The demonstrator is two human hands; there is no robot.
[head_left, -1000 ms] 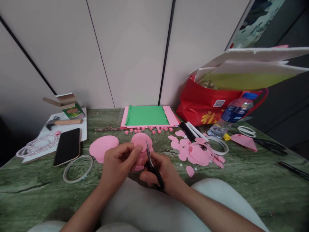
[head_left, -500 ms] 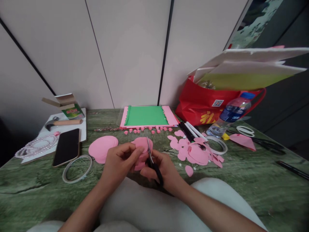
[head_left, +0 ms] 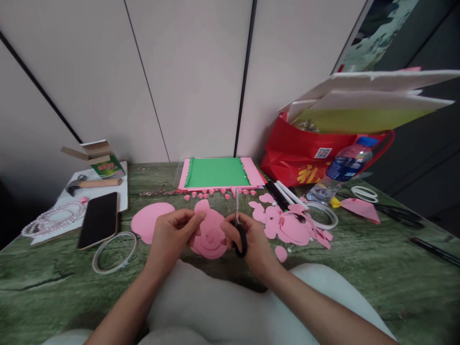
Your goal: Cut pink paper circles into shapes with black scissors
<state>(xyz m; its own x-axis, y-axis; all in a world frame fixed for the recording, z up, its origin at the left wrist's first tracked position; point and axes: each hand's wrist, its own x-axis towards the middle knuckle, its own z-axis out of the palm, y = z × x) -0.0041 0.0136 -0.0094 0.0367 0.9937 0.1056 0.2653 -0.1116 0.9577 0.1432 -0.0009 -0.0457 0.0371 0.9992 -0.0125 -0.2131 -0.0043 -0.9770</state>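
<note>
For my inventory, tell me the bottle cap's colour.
The bottle cap is blue, seen best in the head view.

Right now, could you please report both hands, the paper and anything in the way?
Left hand pinching pink paper. Right hand holding scissors. Scraps alongside, not between hands.

A black phone (head_left: 98, 220) and a wooden-handled hammer (head_left: 97, 183) lie at the left; a bottle (head_left: 343, 167) stands before a red bag (head_left: 296, 153) at the right.

Dim, diffuse light mutes the green table (head_left: 46, 302); darkness gathers beyond its left edge, wide-angle distortion stretches its right side, and fine detail looks soft.
</note>
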